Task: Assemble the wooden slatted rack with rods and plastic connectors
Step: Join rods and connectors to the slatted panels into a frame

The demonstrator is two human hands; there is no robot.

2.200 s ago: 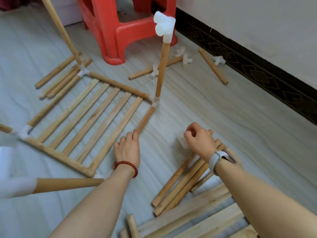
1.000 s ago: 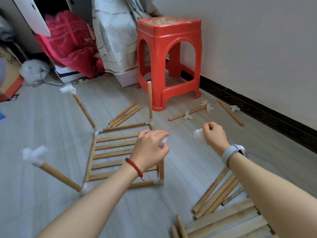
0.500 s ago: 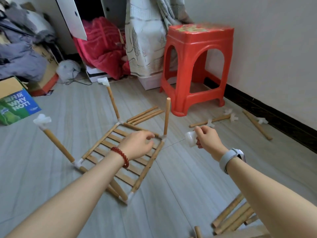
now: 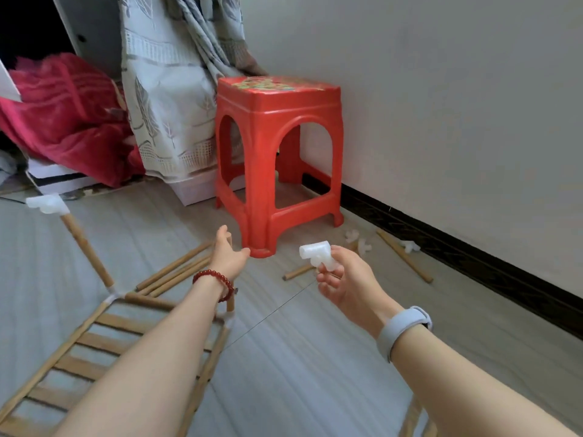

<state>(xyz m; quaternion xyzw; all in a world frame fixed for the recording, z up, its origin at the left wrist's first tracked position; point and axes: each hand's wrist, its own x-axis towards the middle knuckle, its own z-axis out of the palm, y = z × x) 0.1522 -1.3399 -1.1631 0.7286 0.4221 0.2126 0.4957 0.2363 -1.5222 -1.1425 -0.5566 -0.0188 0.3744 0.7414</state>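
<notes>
Right hand (image 4: 350,280), palm up, pinches a white plastic T-shaped connector (image 4: 317,253) between thumb and fingertips, raised above the grey plank floor (image 4: 315,357); grey band on that wrist. Left hand (image 4: 227,254) is reaching forward over the rack with fingers straight and relaxed, holding nothing, right at the top of the near-right upright wooden rod (image 4: 230,302), most of which is hidden behind the wrist; contact with the rod unclear. Red bead bracelet (image 4: 217,283) on the left wrist. Wooden slatted rack frame (image 4: 94,348) lies flat on the floor at lower left, partly under the left forearm. A second upright rod (image 4: 86,250) leans out from its far corner, capped with a white connector (image 4: 45,204). Loose rods (image 4: 176,269) lie just beyond the frame. More loose rods and white connectors (image 4: 356,239) sit by the black skirting, right of the red plastic stool (image 4: 277,159). Hands are well apart.
</notes>
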